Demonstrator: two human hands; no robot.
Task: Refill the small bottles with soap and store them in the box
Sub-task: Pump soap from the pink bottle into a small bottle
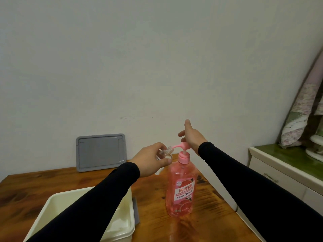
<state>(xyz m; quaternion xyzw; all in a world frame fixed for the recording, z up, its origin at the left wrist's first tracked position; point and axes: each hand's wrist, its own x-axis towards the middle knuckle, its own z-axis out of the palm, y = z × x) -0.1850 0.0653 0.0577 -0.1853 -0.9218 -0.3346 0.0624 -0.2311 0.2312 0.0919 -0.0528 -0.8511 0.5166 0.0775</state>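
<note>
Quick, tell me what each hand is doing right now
Left hand: closed around the small clear bottle, holding its mouth at the pump spout.
Right hand: open, fingers straight, palm resting on the pump head of the pink soap bottle.

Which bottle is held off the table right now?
The small clear bottle, gripped in the left hand at the pump spout. The big pink soap bottle stands on the table.
</note>
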